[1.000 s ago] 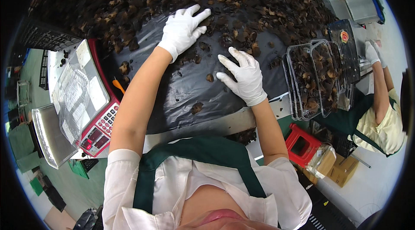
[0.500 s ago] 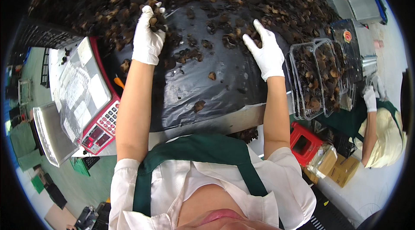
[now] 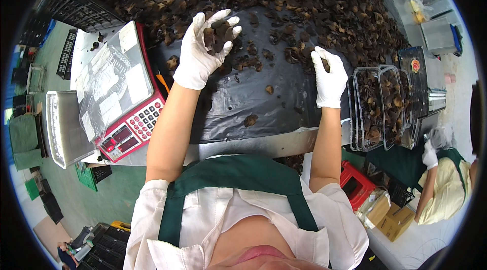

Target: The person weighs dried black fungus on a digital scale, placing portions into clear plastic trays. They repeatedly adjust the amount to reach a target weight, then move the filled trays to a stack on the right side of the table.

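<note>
My left hand [image 3: 198, 54], in a white glove, is raised over the black plastic sheet [image 3: 223, 112] with its fingers curled around a few dark brown wood ear mushrooms [image 3: 218, 36]. To the right, my right hand [image 3: 329, 77], gloved too, pinches a small dark piece between thumb and fingertips; most of that piece is hidden. A broad heap of wood ear mushrooms [image 3: 324, 6] covers the far part of the sheet, and loose pieces are scattered between my hands.
At left sits a red-framed scale [image 3: 137, 128] with an empty clear lid or tray [image 3: 104, 85] on it. Clear plastic boxes [image 3: 378, 69] of mushrooms stand by my right arm. A black crate [image 3: 81, 3] is far left; a red stool [image 3: 355, 181] and a co-worker [image 3: 444, 183] are at right.
My left hand has moved right, away from the heap, with pieces in its fingers. My right hand's spread fingers have closed into a pinch. The whole view has shifted slightly.
</note>
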{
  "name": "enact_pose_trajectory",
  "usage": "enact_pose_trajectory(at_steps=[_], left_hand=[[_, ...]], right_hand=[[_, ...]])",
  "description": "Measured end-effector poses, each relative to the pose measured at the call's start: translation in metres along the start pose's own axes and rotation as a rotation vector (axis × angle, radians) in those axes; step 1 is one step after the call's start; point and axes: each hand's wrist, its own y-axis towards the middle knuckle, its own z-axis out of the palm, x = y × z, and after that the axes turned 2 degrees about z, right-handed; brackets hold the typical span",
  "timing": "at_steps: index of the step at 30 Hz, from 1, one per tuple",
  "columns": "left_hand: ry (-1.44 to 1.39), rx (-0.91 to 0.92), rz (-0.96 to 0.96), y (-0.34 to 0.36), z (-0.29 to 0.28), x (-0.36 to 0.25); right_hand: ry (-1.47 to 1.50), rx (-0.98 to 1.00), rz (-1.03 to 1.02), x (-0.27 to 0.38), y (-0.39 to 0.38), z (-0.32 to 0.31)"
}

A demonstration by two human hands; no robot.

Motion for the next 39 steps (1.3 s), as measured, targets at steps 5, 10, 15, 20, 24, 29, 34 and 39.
enact_pose_trajectory(at_steps=[5,10,15,20,24,29,34,39], left_hand=[[0.138,-0.229,0.067,-0.021,0.032,0.003],[0.435,-0.164,0.195,-0.074,0.045,-0.009],[1.051,-0.489,0.570,-0.168,0.067,-0.066],[1.515,-0.849,0.997,-0.244,0.006,-0.142],[1.515,-0.652,0.785,-0.266,-0.053,-0.171],[1.832,-0.525,0.735,-0.259,-0.055,-0.166],[2.231,-0.584,0.634,-0.263,-0.064,-0.167],[2.129,-0.661,0.919,-0.252,-0.037,-0.154]], right_hand=[[0.364,0.149,0.114,0.028,0.004,0.018],[0.589,0.386,0.137,0.094,0.002,0.054],[0.769,0.733,-0.098,0.215,-0.003,0.107],[0.580,0.878,-0.700,0.328,-0.023,0.192],[0.394,1.131,-1.092,0.367,-0.055,0.262],[0.145,0.991,-1.136,0.346,-0.083,0.275],[0.567,0.648,-0.932,0.306,-0.057,0.210],[-0.230,0.236,-0.490,0.155,0.008,0.111]])
